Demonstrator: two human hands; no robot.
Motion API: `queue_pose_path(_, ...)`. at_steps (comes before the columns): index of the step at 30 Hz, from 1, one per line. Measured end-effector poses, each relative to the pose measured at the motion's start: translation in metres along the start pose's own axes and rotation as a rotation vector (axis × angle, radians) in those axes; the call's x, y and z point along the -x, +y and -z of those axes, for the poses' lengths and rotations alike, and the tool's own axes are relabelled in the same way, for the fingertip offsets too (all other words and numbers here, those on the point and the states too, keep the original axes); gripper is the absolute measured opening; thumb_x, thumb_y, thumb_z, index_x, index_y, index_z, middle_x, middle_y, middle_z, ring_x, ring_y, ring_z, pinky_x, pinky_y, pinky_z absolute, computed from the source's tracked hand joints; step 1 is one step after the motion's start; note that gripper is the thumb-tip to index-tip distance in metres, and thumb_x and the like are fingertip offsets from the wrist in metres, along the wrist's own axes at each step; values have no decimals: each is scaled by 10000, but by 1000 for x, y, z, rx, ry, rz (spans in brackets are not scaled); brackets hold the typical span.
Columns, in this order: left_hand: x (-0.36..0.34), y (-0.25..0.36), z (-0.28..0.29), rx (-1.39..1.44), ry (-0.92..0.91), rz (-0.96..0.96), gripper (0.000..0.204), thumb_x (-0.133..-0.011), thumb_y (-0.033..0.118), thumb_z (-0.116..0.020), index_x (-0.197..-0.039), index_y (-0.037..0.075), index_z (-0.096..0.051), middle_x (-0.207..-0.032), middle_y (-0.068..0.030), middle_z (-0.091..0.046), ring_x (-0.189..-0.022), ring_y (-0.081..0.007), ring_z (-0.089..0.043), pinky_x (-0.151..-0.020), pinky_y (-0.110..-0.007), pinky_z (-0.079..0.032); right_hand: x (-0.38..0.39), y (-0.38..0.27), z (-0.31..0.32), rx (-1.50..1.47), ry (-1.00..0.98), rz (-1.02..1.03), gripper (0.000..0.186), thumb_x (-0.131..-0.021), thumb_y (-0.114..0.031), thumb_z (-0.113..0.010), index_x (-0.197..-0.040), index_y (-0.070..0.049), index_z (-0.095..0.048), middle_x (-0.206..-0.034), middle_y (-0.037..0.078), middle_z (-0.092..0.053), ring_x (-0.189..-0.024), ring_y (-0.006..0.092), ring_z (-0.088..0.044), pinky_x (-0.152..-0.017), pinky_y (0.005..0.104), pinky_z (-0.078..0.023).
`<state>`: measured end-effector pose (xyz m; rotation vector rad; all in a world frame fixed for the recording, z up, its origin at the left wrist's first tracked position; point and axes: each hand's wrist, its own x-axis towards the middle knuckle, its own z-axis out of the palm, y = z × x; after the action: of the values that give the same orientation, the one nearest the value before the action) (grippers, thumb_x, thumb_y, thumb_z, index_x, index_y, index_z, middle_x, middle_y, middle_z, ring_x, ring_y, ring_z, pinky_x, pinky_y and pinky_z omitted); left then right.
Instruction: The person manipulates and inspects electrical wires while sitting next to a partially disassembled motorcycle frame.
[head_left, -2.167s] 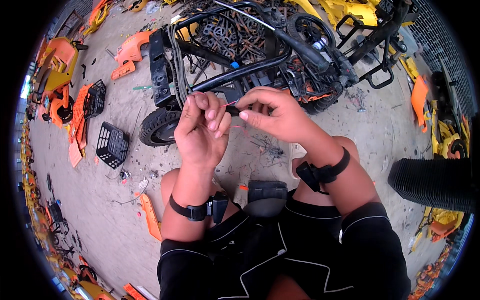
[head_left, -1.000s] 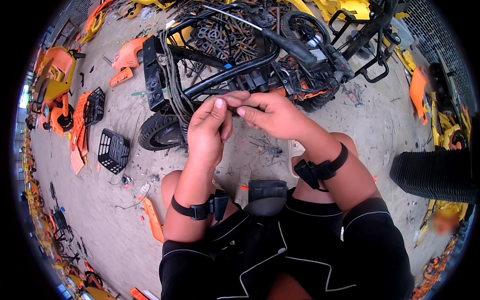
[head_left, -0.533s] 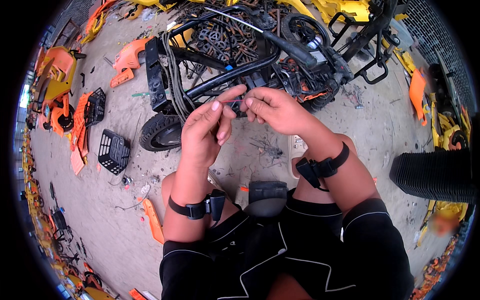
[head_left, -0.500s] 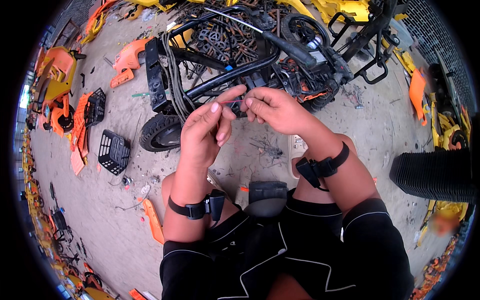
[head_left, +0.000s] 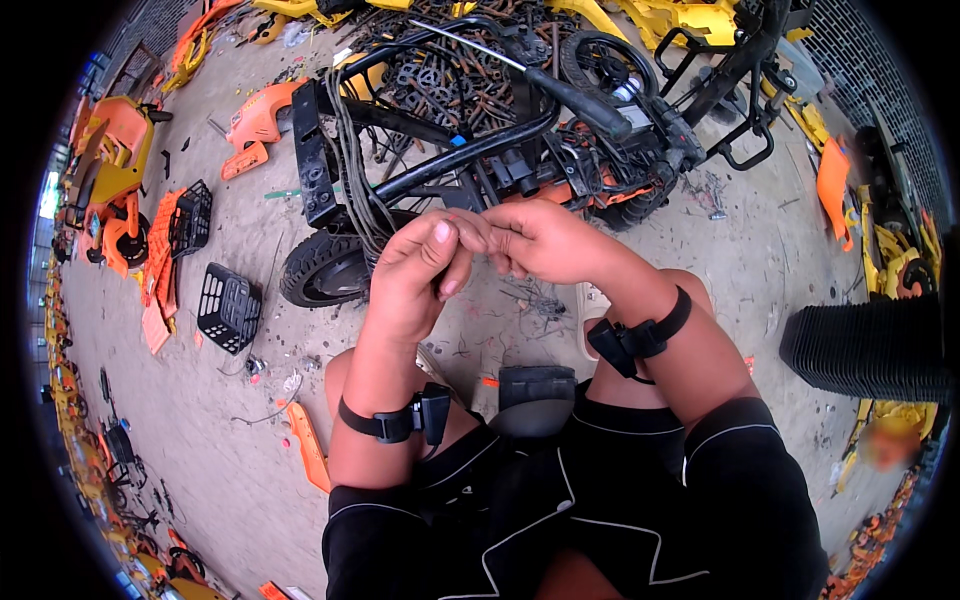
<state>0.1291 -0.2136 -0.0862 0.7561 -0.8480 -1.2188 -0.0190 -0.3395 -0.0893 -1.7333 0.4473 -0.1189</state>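
Observation:
In front of the black vehicle frame (head_left: 455,157), my hands meet fingertip to fingertip. My left hand (head_left: 415,265) is closed, its thumb bent over the curled fingers. My right hand (head_left: 548,240) pinches thumb and fingers together against the left fingertips. The thin reddish wire that showed between them half a second ago is now hidden by the fingers. Grey cables (head_left: 352,185) hang over the frame's left end, just beyond my left hand. A long screwdriver (head_left: 582,101) with a dark handle lies across the top of the frame. Below the cables is a black wheel (head_left: 322,270).
Behind the frame lies a heap of rusty metal parts (head_left: 430,85). Black crates (head_left: 229,307) and orange panels (head_left: 262,113) lie on the left floor. A black ribbed stack (head_left: 865,345) stands at right. Wire scraps litter the floor ahead of my feet.
Both hands have come down slightly and closer together. My left index finger, stretched out before, has curled in, and the wire between the hands has gone out of sight.

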Motion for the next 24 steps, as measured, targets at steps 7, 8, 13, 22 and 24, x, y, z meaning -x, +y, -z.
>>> queue_pose_path(7, 2, 1, -3, 28, -5, -1, 349, -996, 309, -482, -884, -5, -587, -907, -158, -556, -514, -70, -380, -496, -209, -318, -1, 0, 2, -136, -12, -22, 248, -988, -212, -492, -957, -10, -632, -663, 32, -607, -547, 104, -541, -526, 268, -454)
queue_pose_path(8, 1, 1, -3, 29, -11, -7, 349, -996, 308, -482, -881, -3, -587, -904, -160, -557, -516, -72, -383, -500, -210, -320, -1, 0, 2, -147, -11, -13, 257, -988, -222, -495, -945, -11, -634, -657, 29, -606, -549, 102, -543, -527, 266, -454)
queue_pose_path(13, 2, 1, -5, 1, -39, -48, 361, -999, 322, -480, -865, 5, -588, -840, -135, -549, -519, -80, -383, -515, -219, -324, 0, -1, 1, -94, 26, 9, 266, -962, -215, -511, -856, -11, -645, -644, 27, -614, -555, 103, -548, -532, 278, -448)
queue_pose_path(22, 11, -5, -20, -183, 62, 18, 407, -966, 372, -543, -803, 2, -583, -736, -21, -493, -521, -64, -339, -503, -218, -277, -8, 6, -10, 52, 157, 121, 176, -897, -97, -523, -798, 10, -622, -640, 20, -555, -593, 84, -515, -542, 272, -414)
queue_pose_path(24, 12, -5, -22, -187, 100, 27, 410, -962, 376, -551, -803, -1, -586, -736, -16, -496, -526, -59, -339, -501, -219, -270, -9, 5, -12, 32, 163, 119, 167, -887, -94, -533, -789, 12, -618, -635, 25, -552, -592, 88, -514, -546, 278, -417)
